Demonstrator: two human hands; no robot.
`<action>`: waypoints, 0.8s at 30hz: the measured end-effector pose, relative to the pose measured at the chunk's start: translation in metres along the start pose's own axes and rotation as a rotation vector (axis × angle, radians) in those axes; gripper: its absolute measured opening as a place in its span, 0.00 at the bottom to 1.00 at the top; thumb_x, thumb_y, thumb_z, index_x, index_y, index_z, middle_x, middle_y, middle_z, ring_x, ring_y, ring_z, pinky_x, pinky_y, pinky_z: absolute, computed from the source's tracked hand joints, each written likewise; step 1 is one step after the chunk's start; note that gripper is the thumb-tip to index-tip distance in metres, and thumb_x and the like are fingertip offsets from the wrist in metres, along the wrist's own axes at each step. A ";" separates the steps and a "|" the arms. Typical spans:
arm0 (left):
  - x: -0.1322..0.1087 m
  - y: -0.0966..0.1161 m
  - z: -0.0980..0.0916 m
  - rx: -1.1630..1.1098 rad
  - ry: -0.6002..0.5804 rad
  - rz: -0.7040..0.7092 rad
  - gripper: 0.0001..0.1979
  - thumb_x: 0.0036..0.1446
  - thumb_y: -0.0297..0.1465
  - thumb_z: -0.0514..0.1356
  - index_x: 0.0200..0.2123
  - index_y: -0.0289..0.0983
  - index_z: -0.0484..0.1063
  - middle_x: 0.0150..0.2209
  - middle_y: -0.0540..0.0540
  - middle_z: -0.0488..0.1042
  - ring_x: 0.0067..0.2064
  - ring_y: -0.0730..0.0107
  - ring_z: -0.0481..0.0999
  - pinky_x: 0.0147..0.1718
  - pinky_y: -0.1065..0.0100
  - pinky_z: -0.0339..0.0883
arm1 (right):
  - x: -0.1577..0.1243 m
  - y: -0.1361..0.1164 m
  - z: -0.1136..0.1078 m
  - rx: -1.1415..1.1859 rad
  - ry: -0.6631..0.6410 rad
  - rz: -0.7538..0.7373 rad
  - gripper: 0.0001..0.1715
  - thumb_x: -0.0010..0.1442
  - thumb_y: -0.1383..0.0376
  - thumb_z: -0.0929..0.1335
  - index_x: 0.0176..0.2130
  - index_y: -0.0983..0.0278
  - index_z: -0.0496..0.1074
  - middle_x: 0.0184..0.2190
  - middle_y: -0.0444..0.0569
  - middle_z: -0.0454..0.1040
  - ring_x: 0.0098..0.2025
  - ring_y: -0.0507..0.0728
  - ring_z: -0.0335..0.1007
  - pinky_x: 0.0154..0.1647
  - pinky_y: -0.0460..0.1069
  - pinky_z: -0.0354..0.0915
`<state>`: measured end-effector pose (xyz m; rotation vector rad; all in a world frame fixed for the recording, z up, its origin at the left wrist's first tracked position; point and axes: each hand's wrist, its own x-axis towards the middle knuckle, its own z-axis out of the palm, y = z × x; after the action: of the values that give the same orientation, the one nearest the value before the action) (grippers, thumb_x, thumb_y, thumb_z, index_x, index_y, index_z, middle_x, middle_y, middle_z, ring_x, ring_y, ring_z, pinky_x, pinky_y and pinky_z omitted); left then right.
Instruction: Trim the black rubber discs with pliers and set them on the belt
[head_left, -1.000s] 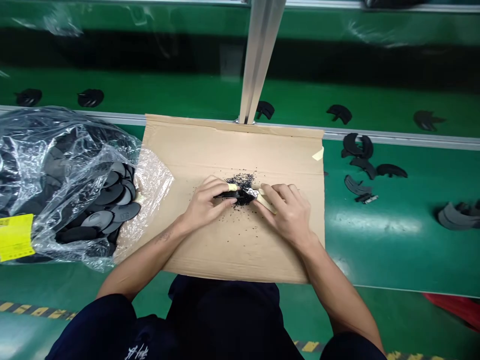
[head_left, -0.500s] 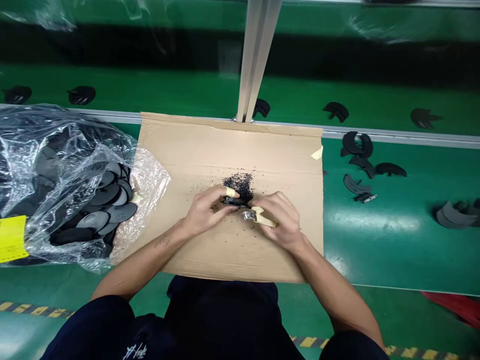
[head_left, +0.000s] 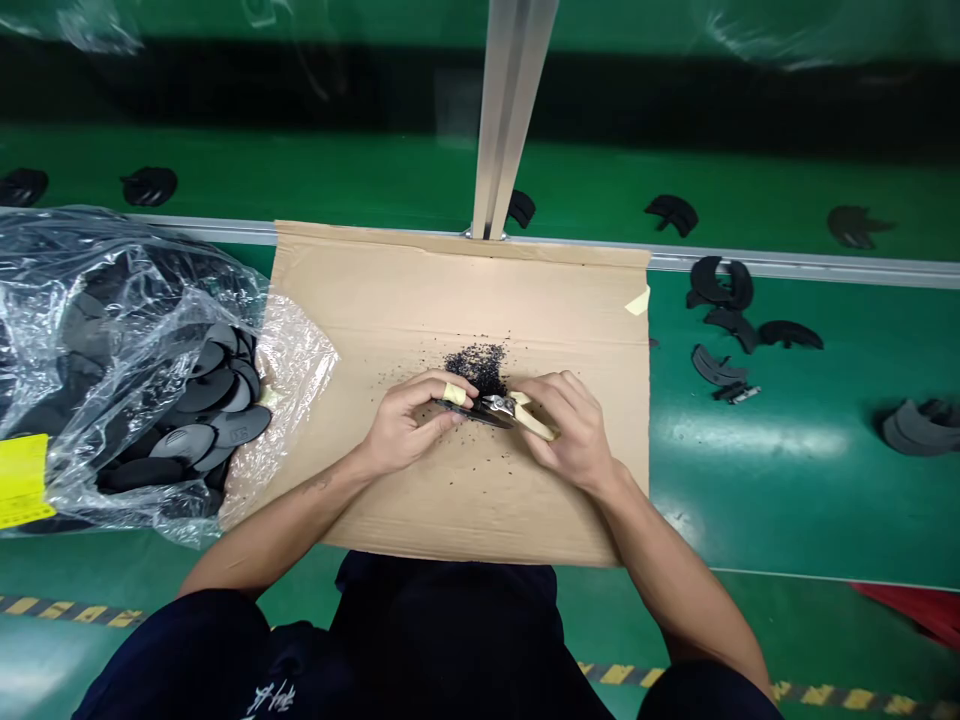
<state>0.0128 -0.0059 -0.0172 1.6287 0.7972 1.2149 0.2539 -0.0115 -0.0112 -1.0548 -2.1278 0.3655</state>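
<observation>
Hands around black part, nippers

Left hand: I've got it palm-down, fingers curled into a pinch, index tip taped.
Right hand: mine too, closed pinch, fingertips close to the left's.
Forearms: bare, angled inward.

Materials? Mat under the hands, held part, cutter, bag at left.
Mat: likely cardboard, matte brown, creased.
Part: black, matte, maybe rubber or plastic; black crumbs lie nearby.
Cutter: shiny metal head; beige handles, maybe plastic.
Bag: clear plastic film, glossy, wrinkled.
</observation>
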 end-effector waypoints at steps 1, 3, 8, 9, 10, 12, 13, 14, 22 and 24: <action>-0.001 0.000 0.001 -0.024 0.005 -0.003 0.03 0.62 0.27 0.67 0.41 0.36 0.80 0.43 0.41 0.82 0.46 0.66 0.82 0.46 0.65 0.78 | 0.000 0.000 0.001 0.003 -0.004 -0.009 0.16 0.65 0.69 0.66 0.52 0.62 0.71 0.41 0.54 0.79 0.36 0.58 0.70 0.35 0.54 0.66; -0.002 -0.001 0.002 -0.057 0.017 0.000 0.04 0.62 0.27 0.67 0.41 0.36 0.80 0.43 0.41 0.82 0.45 0.67 0.82 0.45 0.66 0.78 | -0.001 -0.001 0.001 0.009 -0.003 -0.016 0.15 0.65 0.69 0.66 0.52 0.63 0.71 0.41 0.54 0.79 0.36 0.58 0.70 0.35 0.54 0.66; -0.002 -0.001 0.004 -0.081 0.045 0.000 0.04 0.62 0.27 0.68 0.41 0.36 0.81 0.43 0.41 0.83 0.45 0.67 0.82 0.45 0.67 0.78 | -0.002 -0.002 0.002 0.001 -0.019 -0.005 0.15 0.66 0.69 0.66 0.52 0.62 0.72 0.40 0.54 0.79 0.36 0.58 0.71 0.36 0.54 0.67; -0.002 -0.001 0.004 -0.085 0.050 0.002 0.04 0.61 0.27 0.68 0.41 0.36 0.81 0.42 0.41 0.83 0.45 0.67 0.82 0.45 0.67 0.78 | -0.002 -0.003 0.002 -0.012 -0.016 -0.008 0.14 0.66 0.69 0.66 0.52 0.63 0.72 0.40 0.54 0.79 0.36 0.58 0.71 0.36 0.54 0.67; -0.002 -0.001 0.004 -0.090 0.052 0.004 0.04 0.61 0.27 0.68 0.41 0.36 0.81 0.42 0.41 0.83 0.45 0.68 0.82 0.45 0.68 0.78 | -0.002 -0.003 0.002 -0.029 -0.009 -0.012 0.14 0.66 0.69 0.66 0.51 0.64 0.73 0.39 0.54 0.79 0.35 0.58 0.70 0.36 0.53 0.67; -0.002 -0.001 0.004 -0.102 0.050 0.006 0.05 0.61 0.27 0.69 0.41 0.36 0.81 0.42 0.41 0.83 0.45 0.68 0.83 0.45 0.68 0.79 | -0.002 -0.004 0.003 -0.066 0.006 -0.020 0.12 0.67 0.69 0.67 0.50 0.64 0.73 0.38 0.54 0.79 0.34 0.57 0.69 0.35 0.53 0.66; -0.002 -0.001 0.005 -0.111 0.050 0.004 0.05 0.60 0.27 0.69 0.40 0.36 0.82 0.42 0.41 0.84 0.44 0.67 0.83 0.45 0.68 0.79 | -0.002 -0.005 0.003 -0.087 0.012 -0.024 0.11 0.67 0.68 0.67 0.50 0.64 0.73 0.38 0.53 0.79 0.34 0.57 0.69 0.35 0.52 0.66; -0.002 -0.001 0.005 -0.123 0.050 0.000 0.05 0.60 0.27 0.70 0.40 0.36 0.82 0.42 0.41 0.84 0.44 0.67 0.83 0.45 0.68 0.79 | -0.002 -0.006 0.003 -0.109 0.019 -0.029 0.11 0.67 0.68 0.67 0.49 0.64 0.74 0.37 0.53 0.79 0.33 0.56 0.68 0.34 0.52 0.66; -0.005 -0.003 0.009 -0.232 0.084 -0.042 0.04 0.60 0.29 0.70 0.40 0.37 0.83 0.42 0.42 0.85 0.43 0.69 0.85 0.42 0.72 0.80 | 0.001 -0.014 0.000 -0.272 0.048 -0.066 0.06 0.68 0.66 0.69 0.44 0.66 0.76 0.30 0.48 0.77 0.29 0.54 0.63 0.30 0.50 0.60; -0.005 -0.003 0.010 -0.247 0.094 -0.056 0.05 0.59 0.29 0.71 0.39 0.37 0.83 0.41 0.42 0.85 0.42 0.69 0.85 0.41 0.72 0.80 | 0.000 -0.015 0.000 -0.270 0.045 -0.060 0.07 0.69 0.66 0.69 0.44 0.67 0.76 0.29 0.49 0.76 0.29 0.54 0.62 0.30 0.50 0.60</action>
<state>0.0206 -0.0121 -0.0224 1.3496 0.7149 1.3029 0.2451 -0.0207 -0.0028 -1.1330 -2.2045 0.0247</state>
